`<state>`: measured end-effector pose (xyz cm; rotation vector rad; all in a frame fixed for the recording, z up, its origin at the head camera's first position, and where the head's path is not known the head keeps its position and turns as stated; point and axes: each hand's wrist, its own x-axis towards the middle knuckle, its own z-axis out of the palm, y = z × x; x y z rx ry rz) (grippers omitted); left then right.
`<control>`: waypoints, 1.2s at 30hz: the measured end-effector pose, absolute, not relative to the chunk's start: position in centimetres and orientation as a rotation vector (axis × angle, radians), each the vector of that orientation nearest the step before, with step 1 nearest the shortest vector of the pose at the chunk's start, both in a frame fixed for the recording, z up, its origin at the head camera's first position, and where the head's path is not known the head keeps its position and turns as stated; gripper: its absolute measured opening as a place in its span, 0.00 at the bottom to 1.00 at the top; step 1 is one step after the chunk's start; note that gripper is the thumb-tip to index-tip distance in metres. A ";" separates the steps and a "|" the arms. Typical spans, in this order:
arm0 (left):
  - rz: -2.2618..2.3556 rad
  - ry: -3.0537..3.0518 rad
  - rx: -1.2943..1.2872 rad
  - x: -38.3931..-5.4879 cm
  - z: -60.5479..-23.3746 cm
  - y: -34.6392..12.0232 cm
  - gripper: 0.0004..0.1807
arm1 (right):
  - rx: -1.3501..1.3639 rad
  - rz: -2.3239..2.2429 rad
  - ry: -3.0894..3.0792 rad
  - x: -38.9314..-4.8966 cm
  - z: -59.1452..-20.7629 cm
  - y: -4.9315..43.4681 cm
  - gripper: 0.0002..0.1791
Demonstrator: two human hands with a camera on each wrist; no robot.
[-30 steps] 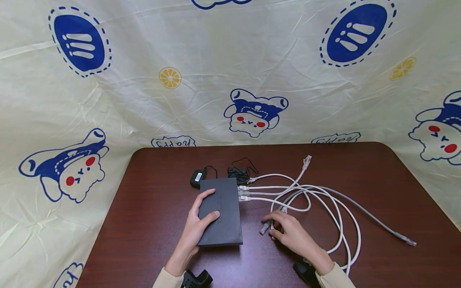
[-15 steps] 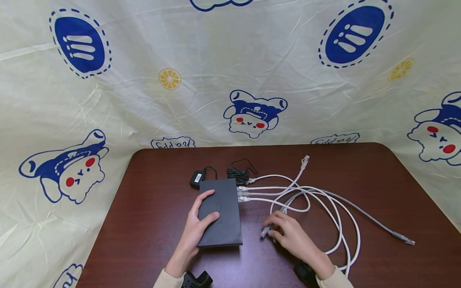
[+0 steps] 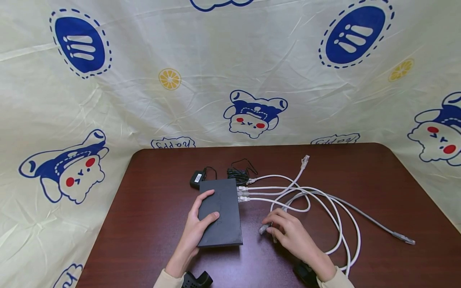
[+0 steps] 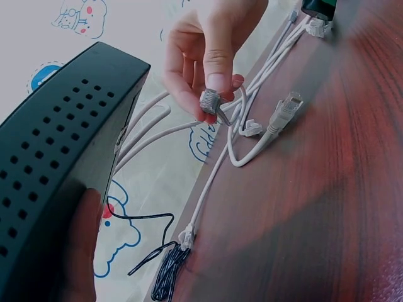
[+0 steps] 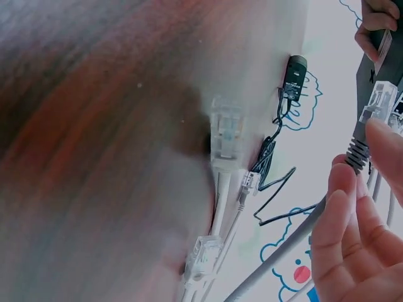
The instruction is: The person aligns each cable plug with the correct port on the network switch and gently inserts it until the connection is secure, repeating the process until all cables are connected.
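My left hand [image 3: 201, 222] grips a flat dark grey network switch [image 3: 225, 224] by its left side, thumb and a finger lying on its top. Several network cable plugs [image 3: 243, 193] sit in the switch's right side. My right hand [image 3: 291, 236] pinches the grey boot of a network cable, its clear plug [image 5: 380, 100] pointing out past the fingertips toward the switch, with a gap between them. In the left wrist view the switch's perforated side [image 4: 47, 151] shows. Close below the right hand are loose white cable plugs [image 4: 286, 112].
A black power adapter [image 3: 196, 179] and its bundled black cord [image 3: 237, 175] lie behind the switch. White cables [image 3: 340, 224] loop over the table's right half. One grey cable end [image 3: 403, 238] lies far right; a white plug [image 3: 305, 161] points to the back edge.
My right hand stays near the same spot, and the grey cable's plug has tilted slightly in its fingers. My left hand and the switch have not visibly moved.
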<state>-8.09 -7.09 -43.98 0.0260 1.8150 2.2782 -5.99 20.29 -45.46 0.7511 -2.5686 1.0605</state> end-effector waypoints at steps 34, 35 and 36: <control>2.270 1.828 0.051 -7.8 -43.6 -7.1 0.32 | 0.920 1.122 -2.325 -6.9 -43.4 20.5 0.16; 2.270 1.831 0.053 -7.8 -43.6 -7.0 0.32 | 0.924 1.122 -2.312 -7.0 -43.3 20.5 0.15; 2.269 1.833 0.053 -7.8 -43.6 -7.0 0.32 | 0.927 1.120 -2.299 -7.0 -43.3 20.5 0.14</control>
